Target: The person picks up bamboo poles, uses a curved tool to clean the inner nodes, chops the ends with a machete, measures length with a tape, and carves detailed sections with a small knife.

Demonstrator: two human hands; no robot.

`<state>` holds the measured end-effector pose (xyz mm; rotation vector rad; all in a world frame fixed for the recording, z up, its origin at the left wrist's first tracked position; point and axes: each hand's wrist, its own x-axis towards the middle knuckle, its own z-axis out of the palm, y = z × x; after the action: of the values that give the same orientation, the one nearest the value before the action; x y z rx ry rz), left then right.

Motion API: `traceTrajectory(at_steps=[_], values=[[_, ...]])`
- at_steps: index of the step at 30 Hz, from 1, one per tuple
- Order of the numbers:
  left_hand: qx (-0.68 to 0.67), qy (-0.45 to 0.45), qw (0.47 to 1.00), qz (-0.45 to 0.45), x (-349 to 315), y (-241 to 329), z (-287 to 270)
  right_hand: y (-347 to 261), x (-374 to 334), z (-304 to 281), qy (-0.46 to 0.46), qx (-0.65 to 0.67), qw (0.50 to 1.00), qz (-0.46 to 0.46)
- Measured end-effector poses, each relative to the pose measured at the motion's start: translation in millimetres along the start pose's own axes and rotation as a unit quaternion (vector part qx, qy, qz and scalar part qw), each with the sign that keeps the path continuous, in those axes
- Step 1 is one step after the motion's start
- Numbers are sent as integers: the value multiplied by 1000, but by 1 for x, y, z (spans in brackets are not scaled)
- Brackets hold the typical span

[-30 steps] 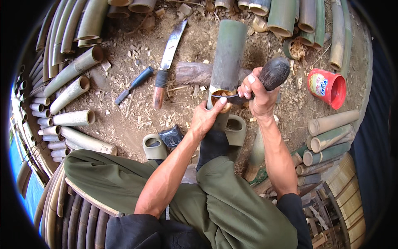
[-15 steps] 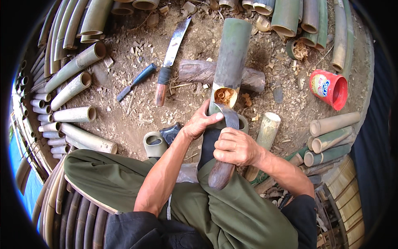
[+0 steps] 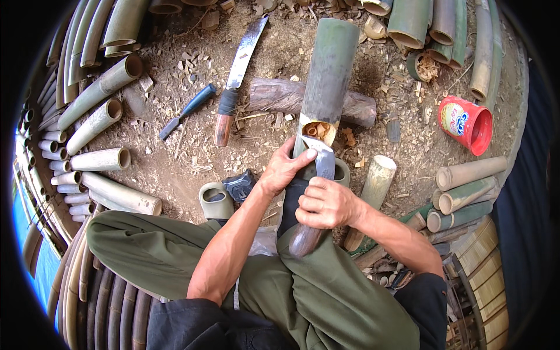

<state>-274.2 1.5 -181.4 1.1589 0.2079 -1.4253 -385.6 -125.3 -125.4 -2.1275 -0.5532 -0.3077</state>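
A thick green bamboo tube (image 3: pixel 331 76) slants away from me, propped across a short log (image 3: pixel 274 96). Its near end is open, with pale curled shavings (image 3: pixel 318 129) inside. My left hand (image 3: pixel 283 172) is closed around the left side of that end, its thumb by the blade of a curved knife. My right hand (image 3: pixel 328 204) is wrapped around the knife's dark wooden handle (image 3: pixel 304 240). The broad grey blade (image 3: pixel 325 166) points away from me, its tip at the tube's rim. The left fingers are partly hidden behind the tube.
Left of the log lie a long-bladed knife (image 3: pixel 244 61) and a blue-handled chisel (image 3: pixel 189 111). A red plastic container (image 3: pixel 465 125) rests tipped at the right. Cut bamboo pieces (image 3: pixel 105 158) are stacked around the ground. A pale bamboo section (image 3: pixel 378 175) lies beside my right hand.
The knife has turned in my right hand, so the blade's face now shows brighter, and its handle end has shifted slightly up and left. My left hand keeps its hold on the tube.
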Motion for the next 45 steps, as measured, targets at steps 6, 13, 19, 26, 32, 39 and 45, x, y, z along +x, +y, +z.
traceTrajectory(at_steps=[6,13,19,26,32,39,45], values=[[103,30,994,0,3,2,4,9,-1,-3,16,-30,999,4],[26,2,999,22,0,0,-1,52,56,-77,449,348,755,328],[38,-18,999,12,-1,7,3,56,57,-72,382,325,765,404],[184,-70,979,54,7,31,-1,27,-16,-134,408,-12,854,323],[228,-155,961,28,28,41,-3,64,-152,-119,27,-341,788,512],[281,-143,945,85,15,32,-17,-12,-116,-66,233,-271,772,526],[271,39,957,93,5,-33,-31,-143,-183,75,298,-231,701,606]])
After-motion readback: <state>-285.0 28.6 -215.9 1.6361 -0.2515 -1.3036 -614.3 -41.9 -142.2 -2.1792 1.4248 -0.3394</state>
